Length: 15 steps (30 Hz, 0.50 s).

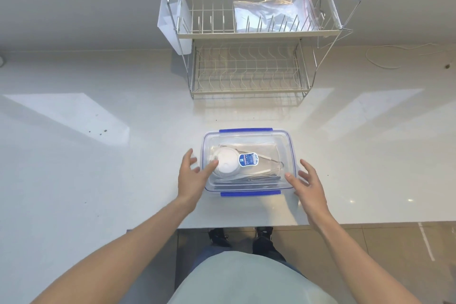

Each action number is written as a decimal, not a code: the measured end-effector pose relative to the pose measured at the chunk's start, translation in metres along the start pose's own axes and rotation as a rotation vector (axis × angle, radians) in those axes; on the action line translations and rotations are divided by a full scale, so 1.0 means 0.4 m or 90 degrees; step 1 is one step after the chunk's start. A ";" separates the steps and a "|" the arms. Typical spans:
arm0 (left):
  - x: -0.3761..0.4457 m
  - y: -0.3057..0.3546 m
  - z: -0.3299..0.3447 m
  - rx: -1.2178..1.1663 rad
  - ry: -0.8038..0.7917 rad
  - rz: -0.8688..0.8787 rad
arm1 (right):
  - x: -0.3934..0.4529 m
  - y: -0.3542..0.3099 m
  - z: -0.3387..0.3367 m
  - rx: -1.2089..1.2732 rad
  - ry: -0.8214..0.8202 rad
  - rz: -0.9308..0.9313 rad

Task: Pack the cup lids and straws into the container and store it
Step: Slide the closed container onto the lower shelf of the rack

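Hands: your left hand (191, 180) and right hand (309, 186) are spread apart, flanking the container (249, 163), gripping nothing.
Risk: near the counter's (98, 155) front edge, one-sided pressure could tip it off.

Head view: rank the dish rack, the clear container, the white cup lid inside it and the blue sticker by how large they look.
1. Dish rack, largest though farthest away.
2. Clear container.
3. White cup lid.
4. Blue sticker, smallest.
No two look alike enough to tie.

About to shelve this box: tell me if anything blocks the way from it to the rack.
Nothing visible does. The counter between the container and the dish rack is bare, and the lower shelf looks free; a plastic bag lies on the upper shelf.
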<state>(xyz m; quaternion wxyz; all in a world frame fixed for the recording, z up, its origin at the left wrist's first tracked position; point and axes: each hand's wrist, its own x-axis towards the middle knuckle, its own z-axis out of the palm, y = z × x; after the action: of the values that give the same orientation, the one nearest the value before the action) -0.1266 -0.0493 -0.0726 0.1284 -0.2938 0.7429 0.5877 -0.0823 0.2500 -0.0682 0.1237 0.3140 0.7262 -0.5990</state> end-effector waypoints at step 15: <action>-0.018 0.066 0.008 -0.097 -0.009 0.021 | 0.099 -0.129 0.022 0.165 -0.047 -0.051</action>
<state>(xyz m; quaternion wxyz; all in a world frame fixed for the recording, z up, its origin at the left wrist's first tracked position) -0.1369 -0.0404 -0.0485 0.1013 -0.2866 0.6995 0.6468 -0.1459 0.2497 -0.0515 0.0851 0.2758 0.6492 -0.7037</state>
